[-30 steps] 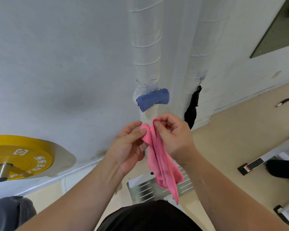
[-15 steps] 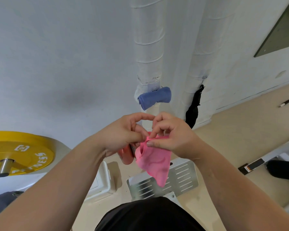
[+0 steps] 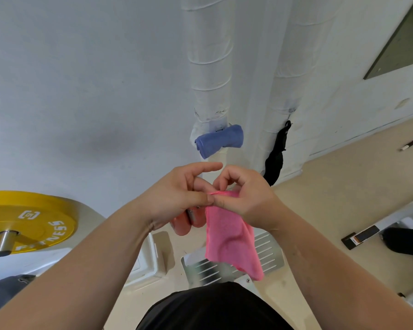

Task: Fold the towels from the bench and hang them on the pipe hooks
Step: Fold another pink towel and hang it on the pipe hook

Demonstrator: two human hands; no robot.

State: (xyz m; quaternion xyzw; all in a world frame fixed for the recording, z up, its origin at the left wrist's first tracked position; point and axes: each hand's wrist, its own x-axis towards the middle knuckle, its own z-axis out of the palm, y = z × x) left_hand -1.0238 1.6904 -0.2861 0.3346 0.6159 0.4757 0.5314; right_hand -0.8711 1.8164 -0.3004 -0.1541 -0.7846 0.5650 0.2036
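Centre frame: left hand and right hand both pinch the top edge of a pink towel, apparently mid-fold, not yet hung; above it a blue towel already hangs on the left pipe; hooks hidden, no surface or further towels visible.

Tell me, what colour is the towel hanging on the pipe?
The hung towel is blue. It shows best in the head view, the only view here.
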